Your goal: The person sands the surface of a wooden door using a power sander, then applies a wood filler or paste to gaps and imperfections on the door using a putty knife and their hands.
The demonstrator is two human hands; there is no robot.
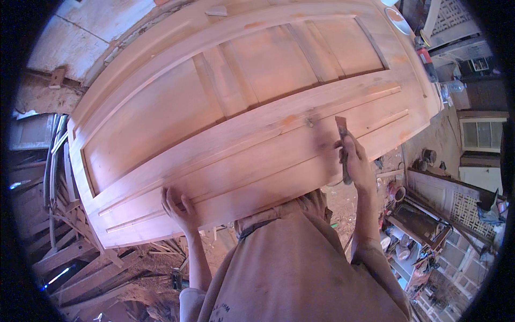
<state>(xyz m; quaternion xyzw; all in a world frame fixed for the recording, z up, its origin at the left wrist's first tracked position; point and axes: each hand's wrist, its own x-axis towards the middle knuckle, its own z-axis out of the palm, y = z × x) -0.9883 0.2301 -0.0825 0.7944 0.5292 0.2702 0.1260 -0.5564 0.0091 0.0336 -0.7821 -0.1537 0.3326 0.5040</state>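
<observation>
A large pale wooden panelled door [241,161] lies flat in front of me, with recessed panels and long grooves. Orange-brown patches of filler show in several places on it. My right hand [357,163] is closed round a putty knife [340,126], its flat blade pointing up and away over the near right part of the door. My left hand [181,211] rests on the door's near edge, left of my body, with its fingers apart and nothing in them. A soft shadow falls on the wood beside the knife.
A white dish with orange-brown paste [397,20] sits at the far right, near a red bottle [425,58] and a clear plastic bottle [456,86]. Scrap timber [70,257] is heaped at the left. Tools and cans crowd a low bench [418,222] at the right.
</observation>
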